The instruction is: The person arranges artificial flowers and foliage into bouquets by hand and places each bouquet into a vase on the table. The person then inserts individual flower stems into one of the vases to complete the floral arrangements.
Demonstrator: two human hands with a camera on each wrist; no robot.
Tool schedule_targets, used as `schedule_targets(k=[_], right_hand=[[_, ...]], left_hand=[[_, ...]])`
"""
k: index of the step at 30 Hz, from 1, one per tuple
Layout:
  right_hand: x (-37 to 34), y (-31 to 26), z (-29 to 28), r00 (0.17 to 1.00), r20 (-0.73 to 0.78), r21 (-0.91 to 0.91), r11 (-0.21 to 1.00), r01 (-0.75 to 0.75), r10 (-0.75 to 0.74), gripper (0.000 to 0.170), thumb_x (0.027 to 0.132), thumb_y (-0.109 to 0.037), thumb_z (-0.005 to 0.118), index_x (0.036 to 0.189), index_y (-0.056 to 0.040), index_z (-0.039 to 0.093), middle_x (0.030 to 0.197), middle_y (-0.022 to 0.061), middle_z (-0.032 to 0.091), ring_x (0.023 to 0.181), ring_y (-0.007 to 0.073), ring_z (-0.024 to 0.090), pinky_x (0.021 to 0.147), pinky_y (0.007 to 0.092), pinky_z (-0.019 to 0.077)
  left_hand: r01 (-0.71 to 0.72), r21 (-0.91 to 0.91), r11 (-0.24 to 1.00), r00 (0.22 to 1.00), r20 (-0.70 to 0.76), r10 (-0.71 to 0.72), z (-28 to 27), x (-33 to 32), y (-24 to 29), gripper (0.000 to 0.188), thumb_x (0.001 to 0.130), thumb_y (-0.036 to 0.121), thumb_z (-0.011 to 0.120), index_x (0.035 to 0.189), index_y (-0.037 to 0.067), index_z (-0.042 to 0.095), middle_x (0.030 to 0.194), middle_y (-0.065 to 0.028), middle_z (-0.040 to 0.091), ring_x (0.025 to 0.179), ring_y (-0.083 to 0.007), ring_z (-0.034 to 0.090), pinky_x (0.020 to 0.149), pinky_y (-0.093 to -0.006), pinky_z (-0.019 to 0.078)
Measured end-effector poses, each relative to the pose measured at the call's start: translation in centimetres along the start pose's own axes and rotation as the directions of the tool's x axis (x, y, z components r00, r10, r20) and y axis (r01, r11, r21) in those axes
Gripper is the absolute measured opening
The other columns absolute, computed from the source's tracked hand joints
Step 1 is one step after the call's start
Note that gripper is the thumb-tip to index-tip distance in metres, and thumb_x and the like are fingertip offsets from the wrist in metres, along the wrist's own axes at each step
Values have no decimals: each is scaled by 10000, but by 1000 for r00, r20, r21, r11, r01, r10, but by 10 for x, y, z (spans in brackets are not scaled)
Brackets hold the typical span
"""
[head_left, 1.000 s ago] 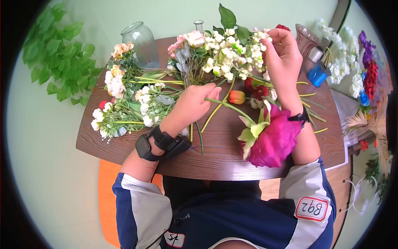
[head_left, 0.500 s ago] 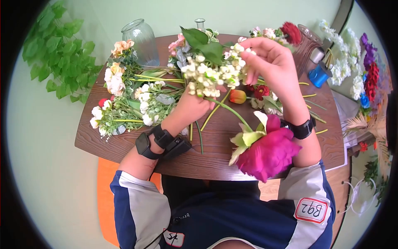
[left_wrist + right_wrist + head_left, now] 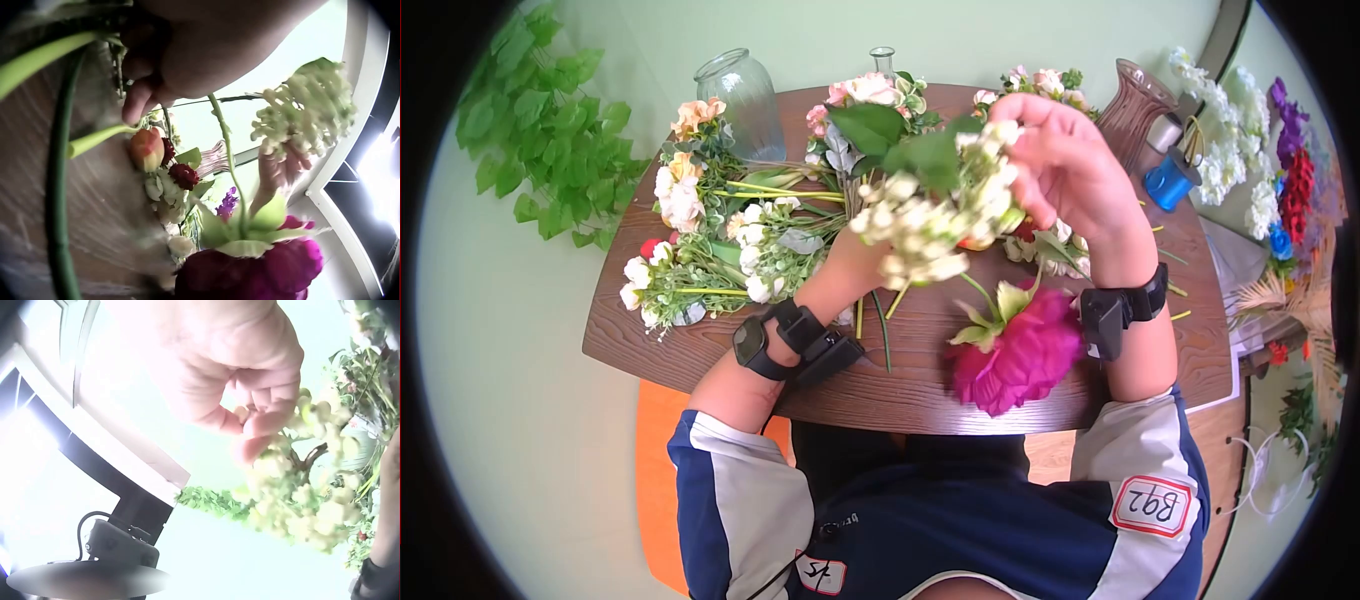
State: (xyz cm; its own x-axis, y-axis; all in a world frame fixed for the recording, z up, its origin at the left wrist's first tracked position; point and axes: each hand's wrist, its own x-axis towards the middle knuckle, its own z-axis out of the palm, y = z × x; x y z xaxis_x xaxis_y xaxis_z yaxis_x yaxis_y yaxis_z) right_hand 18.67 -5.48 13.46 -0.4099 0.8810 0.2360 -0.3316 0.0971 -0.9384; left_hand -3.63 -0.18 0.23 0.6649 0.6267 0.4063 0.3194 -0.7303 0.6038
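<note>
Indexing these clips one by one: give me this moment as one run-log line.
left hand: holds magenta flower by its stem | right hand: pinches white-berry spray | clear vase: back left of table

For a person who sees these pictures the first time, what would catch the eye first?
Probably the big magenta flower, over the table's near side. Next, the white sprig at the right hand, above the table's middle. Along the head view's left side, the green vine also stands out.

Open room separates the left wristband (image 3: 798, 332) from the obstructing magenta flower (image 3: 1018, 355).
</note>
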Motion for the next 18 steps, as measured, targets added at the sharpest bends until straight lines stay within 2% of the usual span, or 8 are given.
schedule_targets(k=[2,4,8,10,12,13,16,18], right_hand=[[-1,-3,-2,997,-12,34,997,74,-73,165,848,-64,502,983,26,526,620,112,613,403,125,530,383,201,426],[0,-4,-7,941,-150,-64,953,297,-303,171,850,-64,502,998,20,520,651,115,619,435,126,547,408,214,443],[-4,-14,-20,869,-187,-8,885,466,-459,183,875,-107,480,999,23,515,675,85,599,455,105,490,435,196,388],[-12,-23,-21,870,-180,59,877,476,-460,168,884,-124,460,960,12,522,670,66,579,458,97,443,436,197,353],[-20,-30,-25,879,-172,373,797,476,-444,147,882,-92,418,918,30,493,630,33,512,400,76,402,449,196,388],[-22,-33,-38,907,-63,540,750,382,-417,218,891,-116,394,986,63,475,579,28,494,390,76,403,592,251,490],[-25,-39,-41,932,171,426,877,222,-319,207,902,-131,406,917,43,517,591,70,509,433,89,385,461,194,382],[-21,-36,-33,947,146,435,878,199,-287,205,906,-131,396,875,41,503,596,52,476,435,88,393,413,190,372]], left_hand=[[187,-111,976,976,136,-172,3,9,-4,165,808,188,566,887,56,625,845,-170,620,744,-357,584,655,-398,465],[155,-17,988,980,132,-152,-6,16,21,202,862,206,520,853,33,623,817,-176,624,761,-346,586,664,-383,462],[-51,89,995,975,-212,69,-9,19,29,181,878,144,523,972,3,587,879,-143,613,784,-241,612,678,-327,473],[7,19,1000,979,-204,-3,-14,19,32,209,909,153,489,1024,-6,557,940,-138,608,822,-227,617,702,-314,482],[-34,-307,951,946,-316,-68,-13,21,30,246,934,168,450,1079,-17,523,972,-124,604,861,-222,616,739,-309,493],[-12,-363,932,955,-282,-97,-15,20,30,294,948,181,416,1153,-26,458,1069,-137,565,939,-225,596,796,-307,485],[-193,-216,957,868,-493,64,-13,23,40,308,904,82,477,1185,-30,422,1161,-177,494,1017,-241,568,823,-305,468],[-230,-57,972,842,-512,169,-18,22,41,338,897,81,486,1201,-31,389,1174,-182,450,991,-241,554,804,-308,457]])
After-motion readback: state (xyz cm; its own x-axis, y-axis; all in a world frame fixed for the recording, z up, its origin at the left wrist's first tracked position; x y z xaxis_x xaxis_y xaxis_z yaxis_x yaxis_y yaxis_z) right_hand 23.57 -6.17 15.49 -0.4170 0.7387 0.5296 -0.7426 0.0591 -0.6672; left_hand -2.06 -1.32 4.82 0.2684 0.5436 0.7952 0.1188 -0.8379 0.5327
